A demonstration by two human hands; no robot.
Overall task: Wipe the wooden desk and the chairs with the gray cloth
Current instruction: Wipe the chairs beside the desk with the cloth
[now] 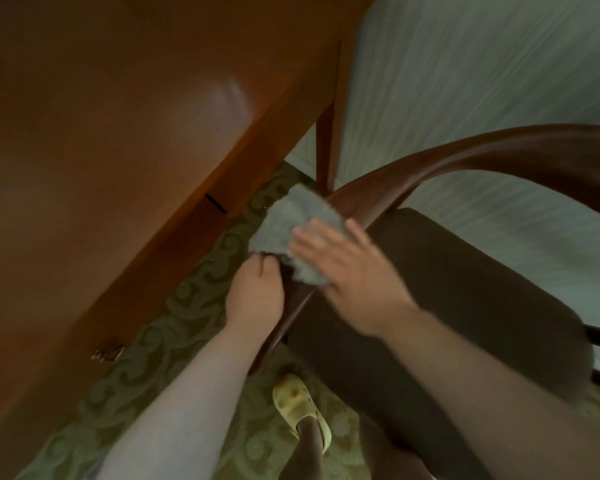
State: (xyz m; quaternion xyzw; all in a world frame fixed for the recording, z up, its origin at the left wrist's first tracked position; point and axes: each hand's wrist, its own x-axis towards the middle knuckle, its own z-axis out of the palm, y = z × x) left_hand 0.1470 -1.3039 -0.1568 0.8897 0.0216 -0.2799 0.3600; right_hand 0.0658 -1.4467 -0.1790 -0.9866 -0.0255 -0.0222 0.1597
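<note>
Head view, single frame, motion blur on the right side.

Gray cloth (293, 233) sits at frame centre, draped over the curved wooden armrest (413, 168) of the chair (465, 299). Cloth lies on the rail where the arc drops toward 7 o'clock; its far corner points to 12 o'clock, toward the desk leg (326, 147).

Right hand (354, 271): fingers straight and spread, palm flat on the near part of the cloth, pressing it against the rail. Fingertips point to 10 o'clock. Forearm enters from 5 o'clock.

Left hand (257, 292): fingers curled, gripping the armrest just below the cloth, at 7 o'clock from it. Knuckles touch the cloth's lower edge; cannot tell if a fold of cloth is also pinched. Forearm enters from 7 o'clock.

Chair seat pad, dark brown, fills the area at 4 o'clock from the hands.

Wooden surface (118, 116) occupies the upper left, from 9 to 12 o'clock, glossy, with a light reflection. A metal drawer pull (108, 353) shows on its front at 8 o'clock.

Floor: green patterned carpet (194, 306) between surface and chair. Yellow clog (298, 407) on a foot at 6 o'clock. Pale striped wall (482, 64) at 1 o'clock.
</note>
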